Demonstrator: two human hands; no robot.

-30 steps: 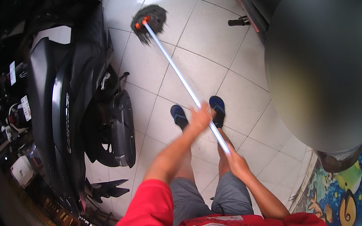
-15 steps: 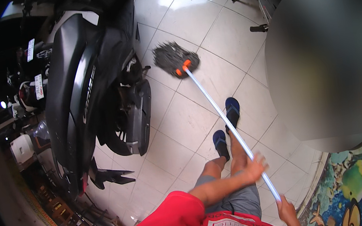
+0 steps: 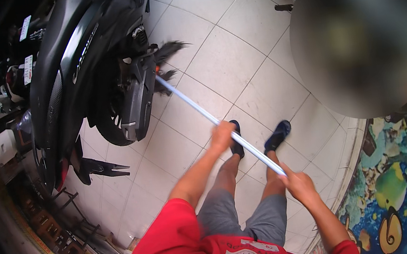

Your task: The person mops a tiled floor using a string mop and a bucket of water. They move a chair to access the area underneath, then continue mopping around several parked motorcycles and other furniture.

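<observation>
A mop (image 3: pixel 195 106) with a light blue-white pole slants from the lower right up to the left. My left hand (image 3: pixel 223 135) is wrapped round the middle of the pole. Near the pole's top end, my right hand (image 3: pixel 296 182) closes on it. Dark grey strands of the mop head (image 3: pixel 169 54) lie on the floor against the black scooter's (image 3: pixel 134 97) rear side. The scooter's silencer partly hides the mop head and its orange joint.
White floor tiles (image 3: pixel 234 46) stretch between the scooter and a blurred-out area at the right. A painted, colourful wall (image 3: pixel 404 203) runs along the lower right. Further motorbikes stand at the left, and wooden furniture (image 3: pixel 64 243) lines the lower left. My sandalled feet stand below the pole.
The mop head has swept left from the open tiles to the scooter. Both hands have moved with the pole, up and to the left. My feet have stepped apart.
</observation>
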